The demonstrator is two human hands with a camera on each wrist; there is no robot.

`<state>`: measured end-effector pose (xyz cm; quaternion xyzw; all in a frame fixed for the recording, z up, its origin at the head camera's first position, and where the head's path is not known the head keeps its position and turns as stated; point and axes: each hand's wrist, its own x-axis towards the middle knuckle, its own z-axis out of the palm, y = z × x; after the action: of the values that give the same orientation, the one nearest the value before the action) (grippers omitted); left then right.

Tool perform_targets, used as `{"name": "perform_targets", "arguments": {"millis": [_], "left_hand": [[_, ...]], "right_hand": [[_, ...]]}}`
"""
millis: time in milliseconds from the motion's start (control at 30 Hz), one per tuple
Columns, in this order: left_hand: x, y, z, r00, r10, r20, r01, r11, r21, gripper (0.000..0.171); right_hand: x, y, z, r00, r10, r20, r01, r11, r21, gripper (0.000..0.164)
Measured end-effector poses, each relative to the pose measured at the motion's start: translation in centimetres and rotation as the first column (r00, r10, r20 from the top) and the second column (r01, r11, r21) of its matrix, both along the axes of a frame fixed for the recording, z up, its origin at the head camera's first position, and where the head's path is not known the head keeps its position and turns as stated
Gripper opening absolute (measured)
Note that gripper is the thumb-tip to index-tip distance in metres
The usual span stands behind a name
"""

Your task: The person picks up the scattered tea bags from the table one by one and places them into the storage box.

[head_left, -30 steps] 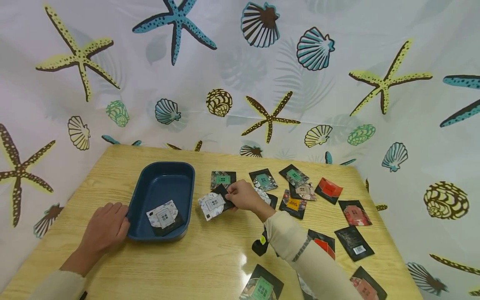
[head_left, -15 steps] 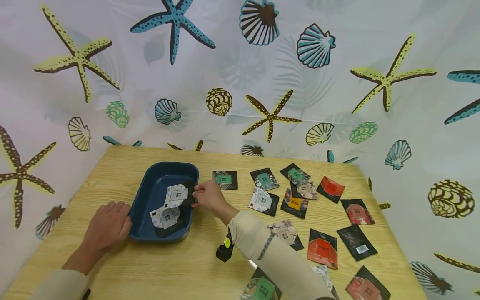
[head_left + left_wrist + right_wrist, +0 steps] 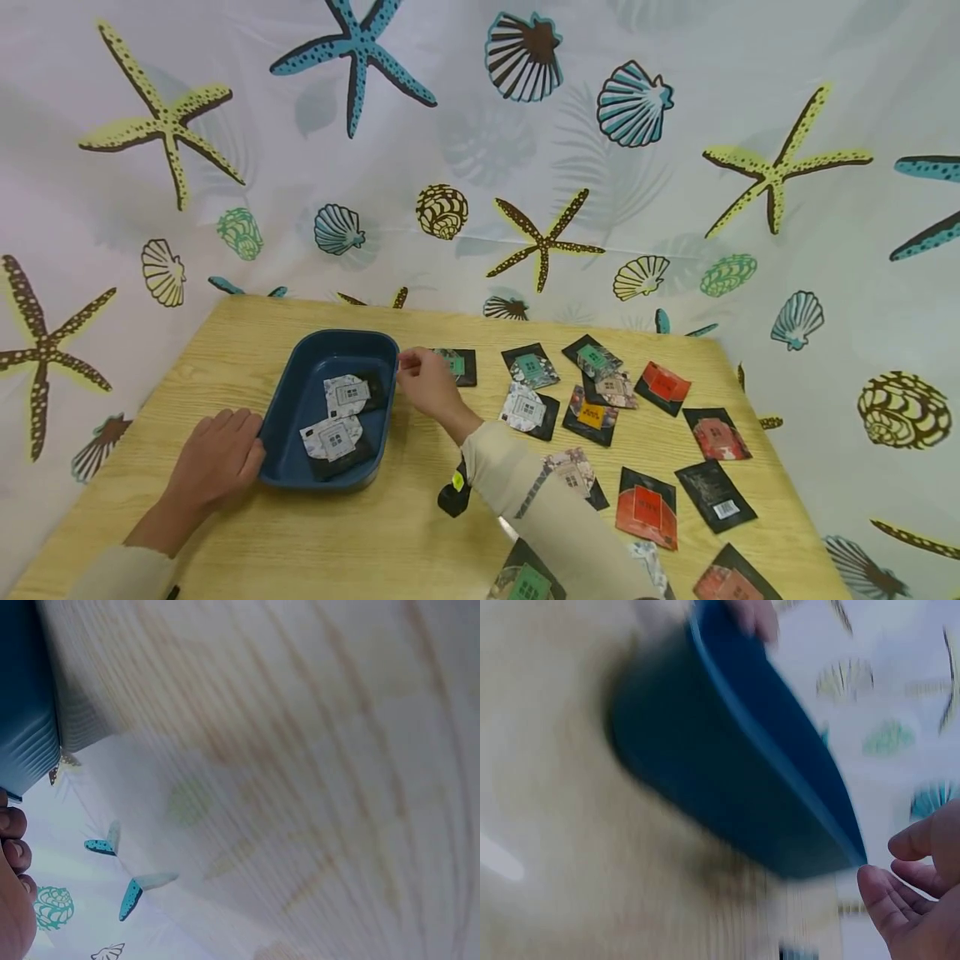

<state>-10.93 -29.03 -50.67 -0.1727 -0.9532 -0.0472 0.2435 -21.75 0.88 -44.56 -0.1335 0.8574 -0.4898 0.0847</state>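
Note:
A dark blue plastic bin point(image 3: 381, 446) stands on the wooden table, left of the middle. Inside lie two black-and-white printed sachets, the upper sachet point(image 3: 348, 396) slightly overlapping or close behind the lower sachet point(image 3: 333, 439). My left hand point(image 3: 213, 458) holds the bin's left rim near its front corner; its fingertips show beside the bin wall point(image 3: 26, 727) in the left wrist view. Just outside the right rim is my right hand point(image 3: 433, 387), with nothing between its loosely bent fingers point(image 3: 889, 904). A green-labelled sachet point(image 3: 467, 367) lies partly hidden behind that hand.
Many flat sachets lie scattered over the table's right side, among them a red sachet point(image 3: 662, 387), a white-fronted sachet point(image 3: 528, 410) and a barcode-side-up black sachet point(image 3: 716, 495). A curtain point(image 3: 465, 117) printed with starfish and shells hangs behind the table point(image 3: 360, 542).
My right hand has carried a black-and-white sachet leftward into the bin, let it go beside the other one, and drawn back a little past the right rim. My left hand has stayed put.

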Motion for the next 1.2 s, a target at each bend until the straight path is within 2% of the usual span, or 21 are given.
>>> {"name": "perform_targets", "arguments": {"millis": [100,200,267,400,533,667,767,867,1000,1133,1200], "left_hand": [[0.0,-0.1,0.0,1.0,-0.008,-0.008,0.008,1.0,0.0,0.01],[0.0,0.0,0.1,1.0,-0.02,-0.011,0.02,1.0,0.005,0.01],[0.0,0.0,0.1,1.0,-0.022,-0.013,0.022,1.0,0.001,0.011],[0.4,0.0,-0.2,1.0,-0.01,-0.017,0.01,1.0,-0.007,0.011],[0.6,0.1,-0.5,1.0,-0.004,-0.022,0.004,1.0,-0.01,0.01],[0.2,0.0,-0.4,0.999,-0.004,-0.04,0.004,1.0,-0.012,0.011],[0.1,0.0,-0.3,0.999,0.002,-0.036,-0.003,1.0,-0.01,0.01],[0.0,0.0,0.0,1.0,0.017,-0.017,-0.017,1.0,-0.006,0.01],[0.1,0.1,0.2,1.0,0.03,0.011,-0.03,1.0,-0.002,0.012],[0.3,0.3,0.1,0.998,0.041,0.044,-0.041,0.999,-0.004,0.013],[0.2,0.3,0.0,0.998,0.04,0.042,-0.039,0.999,-0.004,0.013]], "right_hand": [[-1.9,1.7,-1.2,0.991,-0.121,-0.065,0.126,0.989,0.079,0.03],[-3.3,3.2,-2.5,0.972,-0.22,-0.085,0.232,0.955,0.187,0.031],[-3.9,3.8,-3.2,0.962,-0.26,-0.082,0.272,0.93,0.247,0.032],[-4.3,4.4,-4.2,0.958,-0.267,-0.109,0.288,0.885,0.365,0.041],[-4.3,4.3,-4.9,0.952,-0.277,-0.133,0.307,0.832,0.462,0.057],[-4.9,4.2,-5.3,0.939,-0.321,-0.12,0.337,0.8,0.496,0.063],[-5.2,4.7,-5.5,0.939,-0.33,-0.092,0.331,0.806,0.491,0.054],[-5.4,5.6,-5.3,0.949,-0.315,-0.027,0.295,0.851,0.434,0.044],[-5.5,6.9,-4.8,0.956,-0.283,0.076,0.246,0.917,0.315,0.026],[-5.7,7.3,-4.1,0.952,-0.276,0.133,0.25,0.95,0.186,0.032],[-5.5,7.0,-3.0,0.944,-0.277,0.182,0.263,0.96,0.094,0.02]]}}
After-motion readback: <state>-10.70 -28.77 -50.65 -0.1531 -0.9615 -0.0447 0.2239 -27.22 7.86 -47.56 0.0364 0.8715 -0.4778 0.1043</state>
